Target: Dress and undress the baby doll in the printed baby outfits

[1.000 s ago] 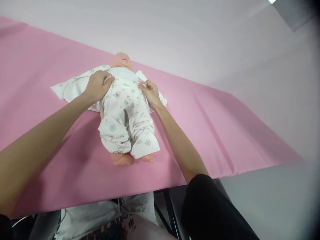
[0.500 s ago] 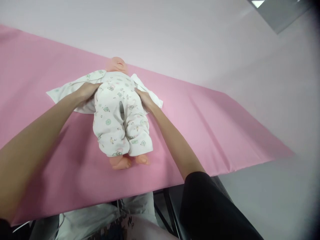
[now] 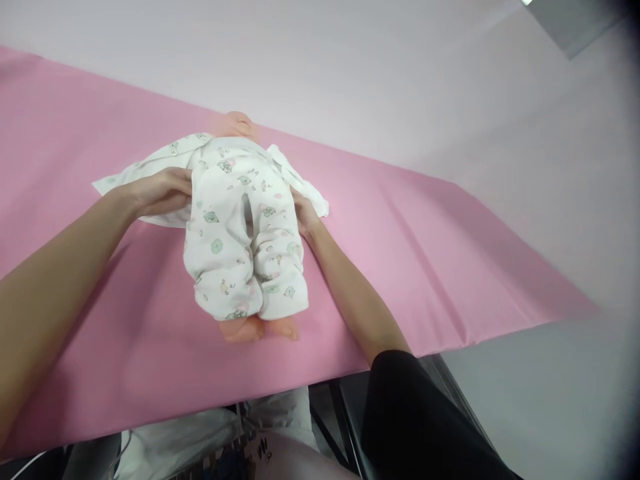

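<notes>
A baby doll (image 3: 241, 125) lies on its back on a pink-covered table, feet towards me. White printed baby pants (image 3: 220, 220) cover its legs and reach high over its chest; a split shows at the crotch. My left hand (image 3: 165, 190) is closed at the left side edge of the pants, its fingertips tucked out of sight behind the cloth. At the opposite side my right hand (image 3: 306, 213) grips the pants' edge, with its fingers partly hidden. Under the doll a white printed baby shirt (image 3: 150, 170) lies spread open, a sleeve out to each side.
The pink table cover (image 3: 380, 267) runs wide to both sides, with creases on the right. A pale wall (image 3: 350, 67) rises behind its far edge. Below the near edge are a dark chair frame (image 3: 345, 420) and my lap.
Both hands have slid down a little along the pants' sides and outward, fingers now behind the side edges. The pants look pulled slightly wider and flatter.
</notes>
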The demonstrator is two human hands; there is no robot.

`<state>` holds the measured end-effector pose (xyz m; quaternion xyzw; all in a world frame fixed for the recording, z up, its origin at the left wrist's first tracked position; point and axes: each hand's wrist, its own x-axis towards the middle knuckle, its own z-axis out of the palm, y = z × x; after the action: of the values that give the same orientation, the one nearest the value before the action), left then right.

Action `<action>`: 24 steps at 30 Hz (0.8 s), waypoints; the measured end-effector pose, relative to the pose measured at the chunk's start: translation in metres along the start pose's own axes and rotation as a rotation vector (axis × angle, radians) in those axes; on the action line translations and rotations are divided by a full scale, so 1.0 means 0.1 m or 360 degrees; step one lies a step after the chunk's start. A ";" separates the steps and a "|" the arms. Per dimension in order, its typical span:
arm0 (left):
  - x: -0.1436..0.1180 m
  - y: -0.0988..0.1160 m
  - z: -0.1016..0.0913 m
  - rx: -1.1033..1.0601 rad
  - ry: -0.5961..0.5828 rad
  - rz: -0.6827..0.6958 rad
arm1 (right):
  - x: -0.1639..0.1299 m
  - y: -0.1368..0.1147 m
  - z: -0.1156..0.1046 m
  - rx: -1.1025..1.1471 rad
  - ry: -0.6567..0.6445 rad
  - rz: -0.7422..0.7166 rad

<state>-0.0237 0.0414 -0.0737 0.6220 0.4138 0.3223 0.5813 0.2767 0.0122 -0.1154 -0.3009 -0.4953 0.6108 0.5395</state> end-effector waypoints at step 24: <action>0.28 0.06 0.38 0.0303 0.0926 0.0589 | 0.11 -0.18 0.17 -0.1264 0.0601 -0.0611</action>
<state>0.0235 0.0493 -0.0745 0.6199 0.4705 0.5459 0.3103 0.2654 0.0167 -0.0917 -0.4924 -0.6303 0.1983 0.5665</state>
